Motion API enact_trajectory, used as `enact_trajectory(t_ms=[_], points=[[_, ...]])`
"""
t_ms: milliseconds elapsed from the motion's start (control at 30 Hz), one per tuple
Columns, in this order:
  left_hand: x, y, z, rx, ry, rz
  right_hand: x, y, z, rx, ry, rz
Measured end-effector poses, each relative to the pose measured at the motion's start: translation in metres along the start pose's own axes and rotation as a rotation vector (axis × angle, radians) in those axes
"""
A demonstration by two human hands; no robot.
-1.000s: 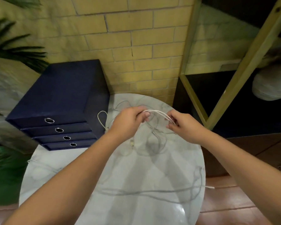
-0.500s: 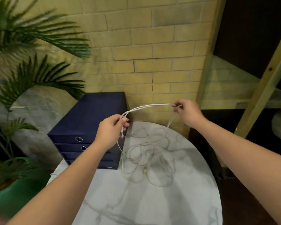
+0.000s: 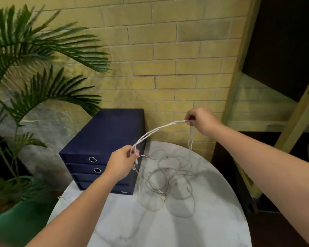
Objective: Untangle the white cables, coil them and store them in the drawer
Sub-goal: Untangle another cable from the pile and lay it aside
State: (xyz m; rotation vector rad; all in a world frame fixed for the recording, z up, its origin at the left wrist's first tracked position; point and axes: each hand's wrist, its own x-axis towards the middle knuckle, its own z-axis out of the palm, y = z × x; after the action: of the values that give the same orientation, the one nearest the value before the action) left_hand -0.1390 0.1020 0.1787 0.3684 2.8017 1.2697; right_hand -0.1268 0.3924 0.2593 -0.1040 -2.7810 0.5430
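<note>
Several white cables (image 3: 158, 130) stretch in a bundle between my two hands above the table. My left hand (image 3: 122, 162) grips one end of the bundle, low and near the drawer unit. My right hand (image 3: 201, 121) pinches the other end, higher and close to the brick wall. From both hands the cables hang down into a loose tangle (image 3: 165, 182) lying on the round marble table (image 3: 212, 220). A dark blue drawer unit (image 3: 103, 139) stands at the table's back left, all its drawers shut.
A potted palm in a green pot (image 3: 16, 218) stands left of the table, its fronds reaching over the drawer unit. A yellow brick wall (image 3: 168, 68) is right behind the table. A wooden shelf frame (image 3: 296, 113) rises at the right.
Both hands have lifted the cable bundle off the table and pulled apart, the right hand rising toward the wall. My head has tilted up, so the plant and wall show more.
</note>
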Motion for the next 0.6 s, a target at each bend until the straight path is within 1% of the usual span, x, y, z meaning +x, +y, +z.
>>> enact_trajectory(t_ms=[100,167,333,433,600], points=[[0.000,-0.010,0.010,-0.062,-0.110,-0.014,0.000,0.004,0.003,0.014,-0.018,0.014],[-0.001,-0.008,0.015,-0.112,-0.145,-0.003,0.001,0.005,0.004,0.000,-0.021,0.004],[0.003,0.010,0.027,-0.130,-0.110,0.075,0.004,0.001,0.002,0.020,-0.016,-0.044],[0.007,0.026,0.032,-0.177,-0.099,0.115,0.006,-0.004,0.000,0.052,-0.064,-0.059],[0.021,0.055,0.035,-0.171,-0.097,0.218,0.007,-0.012,-0.003,0.087,-0.145,-0.134]])
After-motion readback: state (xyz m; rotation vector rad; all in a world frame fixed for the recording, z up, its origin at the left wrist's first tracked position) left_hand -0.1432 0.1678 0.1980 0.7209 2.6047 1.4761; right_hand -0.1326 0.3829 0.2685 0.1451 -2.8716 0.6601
